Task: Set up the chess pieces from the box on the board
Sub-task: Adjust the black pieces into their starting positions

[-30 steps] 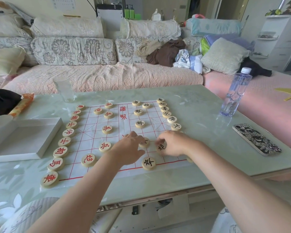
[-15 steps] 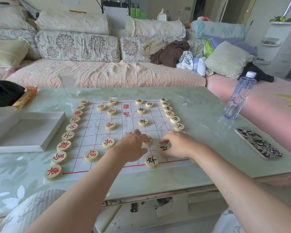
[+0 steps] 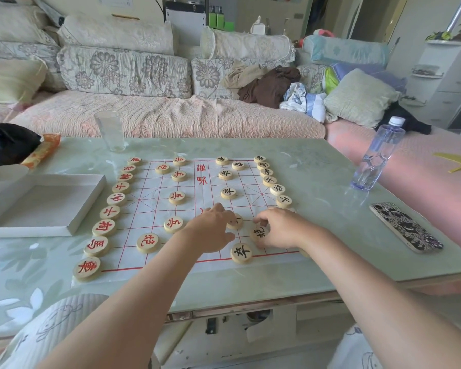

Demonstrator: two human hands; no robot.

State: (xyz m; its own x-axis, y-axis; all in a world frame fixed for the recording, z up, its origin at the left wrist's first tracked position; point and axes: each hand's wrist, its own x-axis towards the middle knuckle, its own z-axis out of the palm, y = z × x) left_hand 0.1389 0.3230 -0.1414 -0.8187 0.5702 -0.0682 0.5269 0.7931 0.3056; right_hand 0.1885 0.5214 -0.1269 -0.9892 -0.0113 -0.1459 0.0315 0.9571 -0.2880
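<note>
Left hand (image 3: 210, 231) pinches a half-covered black-lettered disc (image 3: 235, 221), right hand (image 3: 281, 230) pinches the black cannon disc (image 3: 260, 233) at 5 o'clock on the paper board (image 3: 149, 209); discs probably light, rigid, slide-prone, so grip opposite rims.

Red-gridded white board (image 3: 155, 206), pale wooden pieces (image 3: 147, 242).

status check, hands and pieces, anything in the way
Left hand touching a black piece, grip hidden. Right hand pinching black cannon piece. Red row, black row set along board edges. Glass, bottle, phone sit off the board.
</note>
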